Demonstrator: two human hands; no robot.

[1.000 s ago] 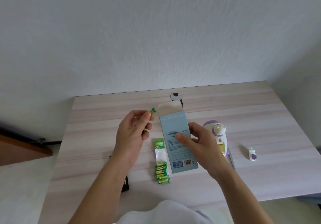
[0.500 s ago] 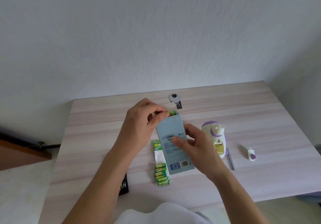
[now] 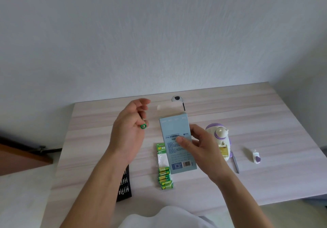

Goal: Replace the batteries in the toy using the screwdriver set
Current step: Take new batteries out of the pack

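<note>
My right hand (image 3: 200, 148) holds a light blue screwdriver-set box (image 3: 174, 130) tilted up from the table, its top flap open. To the left of the box, my left hand (image 3: 130, 130) pinches one green battery (image 3: 143, 126), end-on to the camera. A green pack of batteries (image 3: 164, 174) lies below the box. The white and purple toy (image 3: 219, 139) lies right of the box with its yellow battery bay exposed. A thin grey screwdriver (image 3: 235, 162) lies beside the toy. The small battery cover (image 3: 256, 157) sits further right.
A black tray of screwdriver bits (image 3: 124, 185) lies at the table's front left, partly under my left forearm. A small round black-and-white device (image 3: 177, 98) sits at the table's back edge by the wall. The wooden table (image 3: 265, 114) ends near right and front.
My left hand went to the box's open top with a battery, then pulled back left; it now holds a battery away from the box. My right hand kept hold of the box.
</note>
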